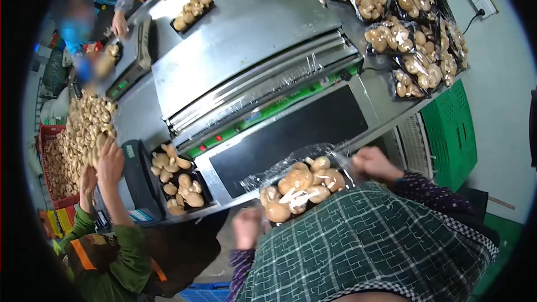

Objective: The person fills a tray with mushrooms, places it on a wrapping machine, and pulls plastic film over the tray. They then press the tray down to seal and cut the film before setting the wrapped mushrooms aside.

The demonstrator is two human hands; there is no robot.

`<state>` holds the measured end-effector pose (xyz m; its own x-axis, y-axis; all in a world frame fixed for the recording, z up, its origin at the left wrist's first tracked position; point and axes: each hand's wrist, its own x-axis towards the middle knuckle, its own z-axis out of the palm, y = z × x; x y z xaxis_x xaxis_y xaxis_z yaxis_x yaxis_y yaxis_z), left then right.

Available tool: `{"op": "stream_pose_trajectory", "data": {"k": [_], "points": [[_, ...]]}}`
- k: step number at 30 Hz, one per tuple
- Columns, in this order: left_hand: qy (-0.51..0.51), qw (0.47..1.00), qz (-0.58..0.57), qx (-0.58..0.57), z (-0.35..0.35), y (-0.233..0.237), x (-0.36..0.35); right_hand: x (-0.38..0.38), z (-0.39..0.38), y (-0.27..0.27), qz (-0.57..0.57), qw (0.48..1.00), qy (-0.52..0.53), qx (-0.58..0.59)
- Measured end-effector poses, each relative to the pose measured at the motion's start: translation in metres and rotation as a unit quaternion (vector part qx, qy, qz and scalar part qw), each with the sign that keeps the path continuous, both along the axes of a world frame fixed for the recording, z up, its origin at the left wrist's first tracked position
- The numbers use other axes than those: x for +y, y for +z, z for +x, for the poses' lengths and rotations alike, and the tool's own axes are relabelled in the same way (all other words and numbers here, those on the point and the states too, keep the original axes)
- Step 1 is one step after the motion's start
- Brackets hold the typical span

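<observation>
Head view, packing bench.

- Left hand: near edge of the bench, at the near-left corner of a pack of brown mushrooms on a black tray, draped in loose clear cling film. The hand is blurred; cannot tell whether it grips the pack or only sits against it.
- Right hand: at the pack's right side, fingers curled into a fist on the bunched film there.
- Hands are apart, with the pack between them, just in front of the green-checked garment.
- The pack sits at the near edge of the flat black plate of the stainless-steel wrapping machine. A shiny film roll lies across the machine beyond the plate.
- Left of the plate: two open black trays of mushrooms, unwrapped, side by side.
- Far right: wrapped mushroom packs, stacked and overlapping on the bench top. A green plastic crate stands below them.
- Near left: a co-worker in green sleeves, both hands raised to a loose heap of mushrooms.
- Far left: another person's hand beside a grey weighing scale.
</observation>
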<state>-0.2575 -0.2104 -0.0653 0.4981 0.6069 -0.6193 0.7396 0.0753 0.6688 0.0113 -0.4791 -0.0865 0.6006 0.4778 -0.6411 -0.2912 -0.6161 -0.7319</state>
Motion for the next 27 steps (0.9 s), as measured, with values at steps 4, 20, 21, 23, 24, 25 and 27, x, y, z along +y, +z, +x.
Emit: {"op": "stream_pose_trajectory", "data": {"k": [4, 20, 21, 23, 24, 25, 27], "points": [[0.023, 0.928, -0.272, -0.255, 0.066, -0.058, -0.038, 0.045, -0.029, -0.053, 0.256, 0.957, 0.140, -0.009], [-0.067, 0.656, -0.707, -0.256, 0.112, 0.043, -0.012, 0.039, -0.023, 0.040, 0.399, 0.791, -0.187, 0.425], [-0.033, 0.667, -0.706, -0.234, 0.118, 0.047, -0.013, 0.040, -0.021, 0.052, 0.426, 0.841, -0.137, 0.305], [-0.100, 0.763, -0.537, -0.346, 0.156, 0.063, -0.018, 0.040, -0.013, 0.071, 0.343, 0.938, -0.010, -0.056], [-0.167, 0.855, -0.310, -0.382, 0.161, 0.033, -0.006, 0.048, -0.007, 0.080, 0.271, 0.961, -0.043, -0.043], [-0.182, 0.878, -0.163, -0.411, 0.161, 0.026, 0.006, 0.052, 0.002, 0.082, 0.267, 0.958, -0.094, -0.046], [-0.128, 0.901, -0.002, -0.414, 0.164, 0.047, 0.031, 0.048, 0.054, 0.035, 0.424, 0.844, -0.324, 0.055]]}}
